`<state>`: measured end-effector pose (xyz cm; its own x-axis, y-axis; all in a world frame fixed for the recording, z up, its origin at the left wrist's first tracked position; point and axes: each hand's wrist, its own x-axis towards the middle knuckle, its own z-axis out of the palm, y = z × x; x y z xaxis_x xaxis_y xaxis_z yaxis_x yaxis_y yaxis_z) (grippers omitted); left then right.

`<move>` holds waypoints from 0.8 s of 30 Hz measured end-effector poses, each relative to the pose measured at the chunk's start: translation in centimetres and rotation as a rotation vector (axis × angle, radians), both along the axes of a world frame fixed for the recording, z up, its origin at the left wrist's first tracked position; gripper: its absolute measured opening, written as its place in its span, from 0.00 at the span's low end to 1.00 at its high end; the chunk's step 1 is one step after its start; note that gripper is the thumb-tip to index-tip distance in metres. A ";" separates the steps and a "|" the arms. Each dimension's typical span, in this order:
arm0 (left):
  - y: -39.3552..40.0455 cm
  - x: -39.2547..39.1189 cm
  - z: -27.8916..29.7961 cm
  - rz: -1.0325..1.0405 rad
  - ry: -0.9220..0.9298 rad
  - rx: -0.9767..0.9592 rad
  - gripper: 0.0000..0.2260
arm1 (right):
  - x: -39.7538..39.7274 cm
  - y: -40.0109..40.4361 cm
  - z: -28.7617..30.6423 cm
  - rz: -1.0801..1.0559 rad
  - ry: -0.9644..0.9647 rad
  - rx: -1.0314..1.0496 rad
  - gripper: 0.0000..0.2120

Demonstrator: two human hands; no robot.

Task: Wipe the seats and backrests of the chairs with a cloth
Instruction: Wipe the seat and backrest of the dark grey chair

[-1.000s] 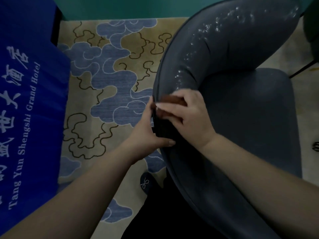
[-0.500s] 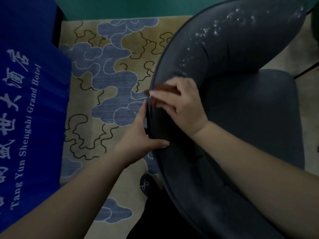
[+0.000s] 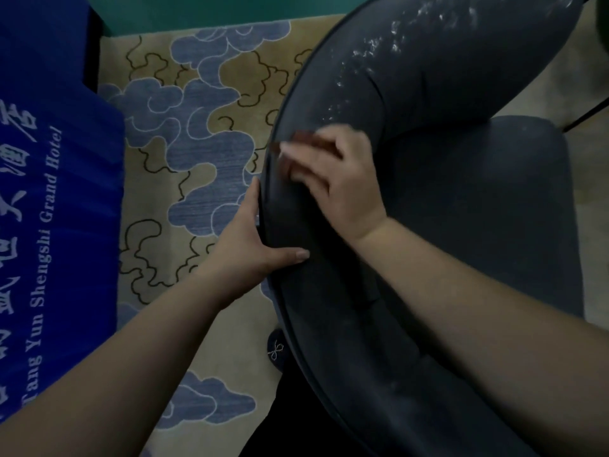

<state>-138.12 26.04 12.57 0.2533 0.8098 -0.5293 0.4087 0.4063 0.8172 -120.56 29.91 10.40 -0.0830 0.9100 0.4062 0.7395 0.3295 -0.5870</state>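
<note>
Cloud-patterned carpet lies left of a dark chair, whose curved backrest runs near-left to far-right. Right hand presses a brown cloth onto its rim; left hand grips the rim nearer.

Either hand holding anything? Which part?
Right hand presses a small brown cloth on the dark blue padded chair backrest; left hand grips the backrest's rim.

The chair is dark grey-blue, flecked white on its far backrest. The carpet is tan with blue clouds outlined white and dark squiggles. The left cloth is royal blue with white lettering.
</note>
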 end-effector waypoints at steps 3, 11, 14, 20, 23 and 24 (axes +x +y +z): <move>0.0 0.1 0.2 -0.003 0.008 -0.002 0.55 | 0.5 3.1 0.1 -0.158 0.094 -0.080 0.15; -0.1 0.8 0.4 0.000 0.001 0.033 0.51 | 0.7 -6.3 -1.6 -0.025 0.237 -0.076 0.14; -0.1 0.8 0.3 -0.002 0.042 0.027 0.53 | 0.8 -1.3 -1.9 -0.178 0.209 -0.054 0.15; -0.2 0.7 0.3 0.000 0.086 0.039 0.53 | 1.5 -2.3 -2.9 -0.273 0.389 -0.159 0.16; -0.2 0.9 0.3 0.006 0.073 0.041 0.49 | 1.6 -9.4 -3.5 -0.207 0.449 -0.196 0.16; -0.2 0.9 0.2 0.004 0.076 0.047 0.46 | 1.6 -10.4 -3.6 -0.199 0.452 -0.206 0.15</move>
